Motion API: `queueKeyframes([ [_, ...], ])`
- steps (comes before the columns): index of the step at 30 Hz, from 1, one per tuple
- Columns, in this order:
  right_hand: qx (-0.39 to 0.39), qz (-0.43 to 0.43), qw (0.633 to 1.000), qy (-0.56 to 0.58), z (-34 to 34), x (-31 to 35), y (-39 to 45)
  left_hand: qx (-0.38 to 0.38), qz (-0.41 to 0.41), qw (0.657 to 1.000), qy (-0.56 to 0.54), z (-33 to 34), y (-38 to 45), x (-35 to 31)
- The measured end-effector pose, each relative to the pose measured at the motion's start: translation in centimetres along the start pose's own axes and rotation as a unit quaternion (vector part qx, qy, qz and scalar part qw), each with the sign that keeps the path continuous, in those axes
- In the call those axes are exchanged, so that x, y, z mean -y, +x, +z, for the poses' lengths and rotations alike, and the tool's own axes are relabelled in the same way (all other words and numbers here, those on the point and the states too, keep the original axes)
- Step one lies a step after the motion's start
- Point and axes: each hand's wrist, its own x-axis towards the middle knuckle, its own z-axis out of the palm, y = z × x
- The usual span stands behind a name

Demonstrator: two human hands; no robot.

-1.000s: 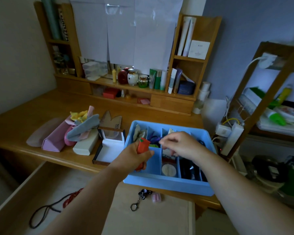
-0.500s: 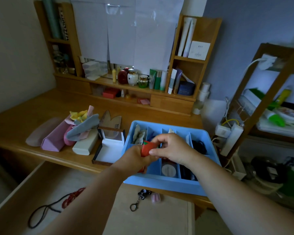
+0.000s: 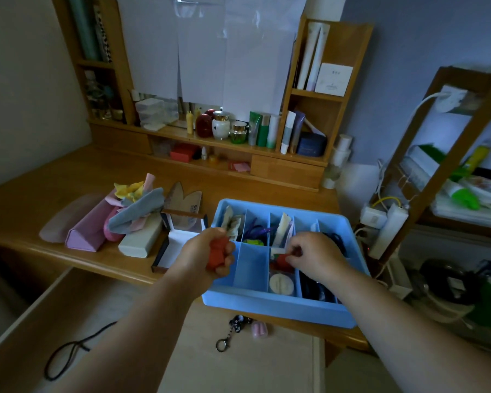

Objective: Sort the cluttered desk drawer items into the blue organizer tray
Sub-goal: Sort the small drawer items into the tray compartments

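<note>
Desk (image 3: pixel 68 177) under shelves, blue tray (image 3: pixel 281 307) aboard; both hands (image 3: pixel 207 256) (image 3: pixel 315 256) gripping red pieces (image 3: pixel 217 255).

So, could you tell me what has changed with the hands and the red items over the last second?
The right hand came across to the left hand, took a small red piece and carried it right, down into a middle compartment of the blue tray. The left hand still grips the larger red item. The keychain in the drawer has not moved.
</note>
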Motion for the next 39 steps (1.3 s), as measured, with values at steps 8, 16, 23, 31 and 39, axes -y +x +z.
queueKeyframes([
  [8, -0.009, -0.020, 0.996, -0.086, 1.3, 0.4, 0.3, 0.071, 0.047, 0.992, 0.088, -1.3, -2.8, 0.7],
  [16, 0.042, -0.052, 0.988, -0.139, 0.1, -0.1, -0.4, 0.013, 0.105, 0.982, 0.156, -0.6, -4.1, 0.9],
  [23, 0.089, -0.004, 0.920, 0.381, -3.3, 3.2, -1.5, 0.003, 0.184, 0.922, 0.342, 2.9, -3.6, 0.4],
  [31, 0.104, -0.014, 0.877, 0.468, -3.7, 3.4, -1.7, 0.000, 0.146, 0.929, 0.339, 3.9, -3.3, 0.5],
  [39, 0.014, -0.017, 0.998, 0.065, -1.6, 1.1, 0.5, -0.056, -0.025, 0.988, -0.142, 0.8, -4.7, -0.8],
])
